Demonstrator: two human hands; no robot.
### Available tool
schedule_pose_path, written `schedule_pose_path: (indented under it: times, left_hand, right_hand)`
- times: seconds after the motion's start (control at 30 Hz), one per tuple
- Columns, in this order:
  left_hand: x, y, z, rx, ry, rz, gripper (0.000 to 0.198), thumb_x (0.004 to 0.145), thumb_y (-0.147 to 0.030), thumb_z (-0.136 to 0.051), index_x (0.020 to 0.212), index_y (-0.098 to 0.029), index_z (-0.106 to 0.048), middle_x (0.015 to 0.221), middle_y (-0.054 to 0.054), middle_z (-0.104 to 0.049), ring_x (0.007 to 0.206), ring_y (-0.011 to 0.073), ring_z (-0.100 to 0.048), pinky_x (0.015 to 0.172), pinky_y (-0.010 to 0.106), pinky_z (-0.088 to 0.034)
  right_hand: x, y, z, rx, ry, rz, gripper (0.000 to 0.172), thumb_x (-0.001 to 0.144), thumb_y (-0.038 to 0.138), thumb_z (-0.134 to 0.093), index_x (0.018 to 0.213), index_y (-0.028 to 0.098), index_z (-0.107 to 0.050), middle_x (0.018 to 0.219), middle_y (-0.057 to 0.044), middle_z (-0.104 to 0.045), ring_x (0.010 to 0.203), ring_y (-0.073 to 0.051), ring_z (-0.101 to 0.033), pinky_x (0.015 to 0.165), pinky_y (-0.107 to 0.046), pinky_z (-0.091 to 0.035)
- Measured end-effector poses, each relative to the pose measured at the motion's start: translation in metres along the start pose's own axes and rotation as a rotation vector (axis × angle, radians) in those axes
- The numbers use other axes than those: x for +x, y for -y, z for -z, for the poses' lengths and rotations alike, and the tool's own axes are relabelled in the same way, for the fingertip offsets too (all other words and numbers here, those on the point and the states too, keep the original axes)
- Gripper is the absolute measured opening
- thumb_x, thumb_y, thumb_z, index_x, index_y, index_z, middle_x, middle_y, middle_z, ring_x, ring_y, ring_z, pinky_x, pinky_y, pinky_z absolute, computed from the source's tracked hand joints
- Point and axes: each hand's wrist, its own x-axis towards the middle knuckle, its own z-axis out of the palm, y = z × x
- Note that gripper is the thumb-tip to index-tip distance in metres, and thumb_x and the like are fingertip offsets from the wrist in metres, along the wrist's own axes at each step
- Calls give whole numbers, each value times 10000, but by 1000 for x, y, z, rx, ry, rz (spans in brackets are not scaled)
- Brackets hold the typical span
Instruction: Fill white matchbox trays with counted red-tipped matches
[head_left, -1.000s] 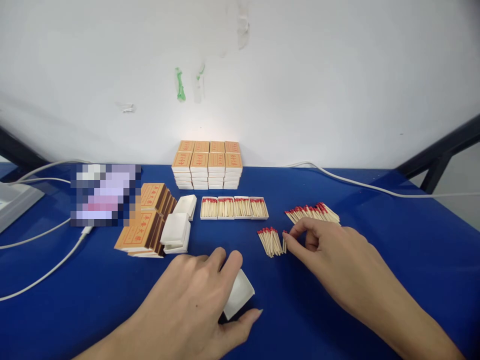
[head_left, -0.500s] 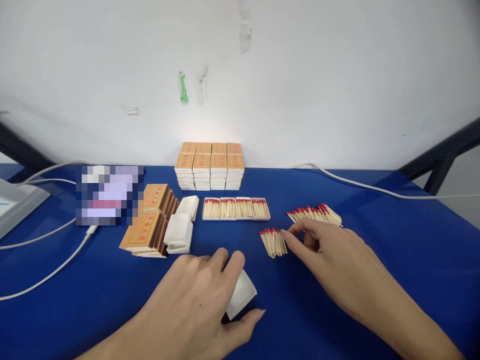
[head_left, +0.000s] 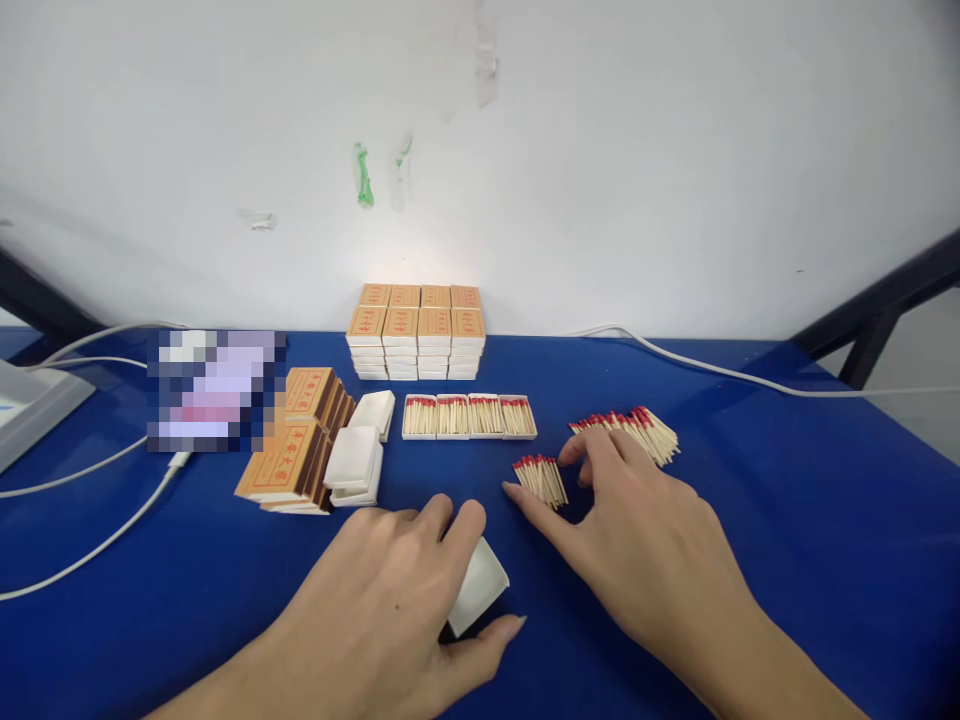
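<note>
My left hand (head_left: pixel 390 600) is closed around an empty white matchbox tray (head_left: pixel 480 588) that lies on the blue table near the front. My right hand (head_left: pixel 630 530) reaches over a small bundle of red-tipped matches (head_left: pixel 538 478), thumb on its left side and fingers on its right, spread around it without lifting it. A larger loose heap of matches (head_left: pixel 630 428) lies just behind that hand.
Four filled trays of matches (head_left: pixel 469 416) stand in a row at the middle. Stacked closed matchboxes (head_left: pixel 416 340) sit against the wall. Orange sleeves (head_left: pixel 296 450) and empty white trays (head_left: pixel 358 450) lie at the left. White cables (head_left: pixel 90 545) cross the left side and back right.
My right hand has slid left from the bundle's right edge and spread, so thumb and fingers now straddle the small bundle. The left hand has stayed on the white tray.
</note>
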Motion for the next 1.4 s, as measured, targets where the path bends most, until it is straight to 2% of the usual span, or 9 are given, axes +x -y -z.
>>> schedule_pose_path:
  times: [0.17, 0.33, 0.63, 1.03, 1.27, 1.4]
  left_hand:
    - [1, 0, 4, -3, 19, -7, 265, 976, -448, -748, 1016, -264, -562, 871, 1, -635, 640, 294, -690, 512, 432, -423]
    - [1, 0, 4, -4, 32, 10, 272, 976, -457, -749, 1046, -263, -571, 877, 0, -644, 654, 303, -696, 517, 440, -449]
    - [0, 0, 7, 0, 35, -2, 273, 977, -453, -752, 1027, -260, -566, 872, 7, -650, 651, 291, -700, 514, 420, -427]
    - [1, 0, 4, -8, 38, 6, 284, 973, -441, -758, 1039, -276, -536, 873, -9, -627, 644, 301, -690, 514, 428, -383]
    - [1, 1, 3, -74, 3, -14, 432, 961, -357, -877, 1058, -294, -460, 932, -48, -586, 635, 246, -682, 527, 397, -319]
    - [1, 3, 1, -95, -76, -86, 567, 902, -413, -996, 1092, -282, -478, 998, -34, -586, 648, 231, -677, 518, 385, -379]
  right_hand:
    - [-2, -3, -5, 48, 15, 31, 394, 1018, 651, -694, 1098, 265, -694, 1095, -106, -780, 791, -324, -765, 603, -401, -469]
    - [-1, -9, -5, 207, 52, 87, 298, 1063, 556, -673, 1140, 273, -729, 1194, -94, -777, 1004, -325, -782, 754, -449, -560]
    - [2, -12, 1, 372, 178, 96, 196, 1088, 481, -697, 1090, 297, -764, 1213, -66, -759, 1071, -277, -733, 888, -436, -590]
    - [3, -14, 5, 426, 240, 112, 133, 1101, 427, -706, 1121, 330, -793, 1229, -40, -757, 1108, -260, -722, 937, -428, -584]
    - [3, -15, 6, 407, 229, 137, 90, 1081, 385, -734, 1121, 324, -785, 1235, -38, -764, 1122, -265, -729, 941, -421, -591]
    - [3, -18, 5, 392, 220, 165, 107, 1063, 358, -744, 1158, 328, -782, 1260, -45, -761, 1141, -278, -730, 941, -427, -598]
